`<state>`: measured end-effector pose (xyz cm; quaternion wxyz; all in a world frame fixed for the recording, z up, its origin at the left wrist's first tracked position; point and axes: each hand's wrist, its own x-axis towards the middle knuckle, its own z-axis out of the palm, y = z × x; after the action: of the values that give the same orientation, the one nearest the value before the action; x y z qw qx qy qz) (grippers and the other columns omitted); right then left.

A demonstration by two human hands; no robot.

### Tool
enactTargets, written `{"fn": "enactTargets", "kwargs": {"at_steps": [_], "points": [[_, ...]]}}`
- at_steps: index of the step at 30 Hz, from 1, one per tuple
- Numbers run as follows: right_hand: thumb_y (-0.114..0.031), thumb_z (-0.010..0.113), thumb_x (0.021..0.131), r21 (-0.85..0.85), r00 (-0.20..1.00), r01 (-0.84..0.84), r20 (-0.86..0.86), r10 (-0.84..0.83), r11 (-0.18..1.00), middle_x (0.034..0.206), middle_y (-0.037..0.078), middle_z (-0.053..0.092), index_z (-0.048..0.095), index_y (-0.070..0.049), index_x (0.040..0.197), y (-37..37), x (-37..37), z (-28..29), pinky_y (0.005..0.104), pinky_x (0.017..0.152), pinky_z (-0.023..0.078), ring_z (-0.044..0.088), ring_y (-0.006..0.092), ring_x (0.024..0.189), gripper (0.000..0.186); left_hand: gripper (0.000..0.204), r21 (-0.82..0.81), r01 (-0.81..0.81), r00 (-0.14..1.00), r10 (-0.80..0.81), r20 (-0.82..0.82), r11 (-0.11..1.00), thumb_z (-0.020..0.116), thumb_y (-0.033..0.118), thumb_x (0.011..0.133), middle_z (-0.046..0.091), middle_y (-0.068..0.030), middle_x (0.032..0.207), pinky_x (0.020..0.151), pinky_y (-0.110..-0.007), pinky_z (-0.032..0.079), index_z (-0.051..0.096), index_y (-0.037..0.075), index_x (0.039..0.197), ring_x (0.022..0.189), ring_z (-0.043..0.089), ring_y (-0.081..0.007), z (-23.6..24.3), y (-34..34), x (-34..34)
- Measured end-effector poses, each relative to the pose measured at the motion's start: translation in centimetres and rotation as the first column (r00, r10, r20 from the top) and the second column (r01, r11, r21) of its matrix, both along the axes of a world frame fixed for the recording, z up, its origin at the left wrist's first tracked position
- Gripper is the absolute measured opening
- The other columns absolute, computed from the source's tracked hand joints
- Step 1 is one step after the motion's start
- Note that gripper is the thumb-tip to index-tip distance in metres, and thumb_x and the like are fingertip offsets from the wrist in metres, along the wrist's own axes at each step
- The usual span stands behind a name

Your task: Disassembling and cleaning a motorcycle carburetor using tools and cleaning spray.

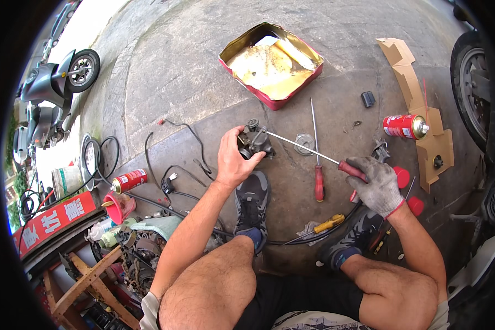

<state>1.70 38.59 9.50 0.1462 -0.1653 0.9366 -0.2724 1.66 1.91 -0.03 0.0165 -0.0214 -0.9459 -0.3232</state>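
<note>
My bare left hand (pixel 234 164) is wrapped round a small dark metal carburetor (pixel 257 144), held above the floor in front of my left shoe. My right hand (pixel 377 186), in a grey work glove, grips the red handle of a long screwdriver (pixel 353 171). Its shaft runs leftward, and the tip meets the upper right side of the carburetor; the exact contact point is too small to make out. Below the shaft, a second red-handled screwdriver (pixel 319 183) lies on the concrete beside a round flat metal piece (pixel 304 144).
Beyond my hands sits a red-sided tin (pixel 280 103) with yellowish liquid. Spray cans lie right (pixel 406 127) and left (pixel 130 180), the right one beside torn cardboard (pixel 410 82). A yellow-handled screwdriver (pixel 330 223) rests between my shoes. Hoses (pixel 190 195), metal parts and a scooter (pixel 55 82) are at left.
</note>
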Motion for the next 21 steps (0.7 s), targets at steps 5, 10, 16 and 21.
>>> {"fn": "enactTargets", "kwargs": {"at_steps": [5,10,16,21], "points": [[-0.018,0.079,0.077,0.022,0.992,-0.035,-0.119,0.038,0.999,0.099,0.014,0.068,0.07,-0.011,0.118,0.2,-0.2,0.1,0.0453,0.08,0.055,0.068,0.036,0.093,0.042,0.081,0.013,-0.008,1.0,0.008,0.017,1.0,0.089,0.022,0.068,0.057,-0.0196,0.13,0.106,-0.042,0.046,0.049,-0.001,0.135,0.124,0.056,-0.0361,-0.2,0.1,0.0],[-0.019,0.077,0.079,0.177,0.921,-0.125,-0.346,0.181,0.976,0.096,0.012,0.065,0.07,-0.014,0.119,0.1,-1.9,0.7,0.0448,0.074,0.055,0.067,0.0339,0.089,0.041,0.082,0.057,-0.073,0.995,0.069,0.072,0.996,0.089,0.023,0.069,0.055,-0.0205,0.133,0.11,-0.043,0.042,0.048,-0.002,0.135,0.129,0.052,-0.0369,0.2,0.4,-0.1],[-0.022,0.078,0.08,0.311,0.948,-0.192,-0.188,0.258,0.931,0.096,0.013,0.064,0.068,-0.015,0.12,0.1,-3.4,1.4,0.0455,0.07,0.053,0.067,0.0344,0.085,0.043,0.08,-0.04,-0.017,0.98,0.025,0.197,0.999,0.087,0.026,0.07,0.049,-0.024,0.142,0.114,-0.044,0.039,0.048,-0.002,0.135,0.133,0.047,-0.0396,0.5,0.2,-1.1],[-0.025,0.077,0.081,0.299,0.945,-0.243,-0.141,0.295,0.923,0.091,0.014,0.066,0.069,-0.013,0.117,0.0,-3.9,1.1,0.0449,0.07,0.053,0.068,0.0356,0.08,0.04,0.075,-0.001,0.004,0.959,-0.003,0.285,1.0,0.086,0.025,0.071,0.044,-0.0281,0.146,0.115,-0.047,0.036,0.049,-0.002,0.131,0.137,0.041,-0.0424,0.1,-0.1,-1.1]]}}
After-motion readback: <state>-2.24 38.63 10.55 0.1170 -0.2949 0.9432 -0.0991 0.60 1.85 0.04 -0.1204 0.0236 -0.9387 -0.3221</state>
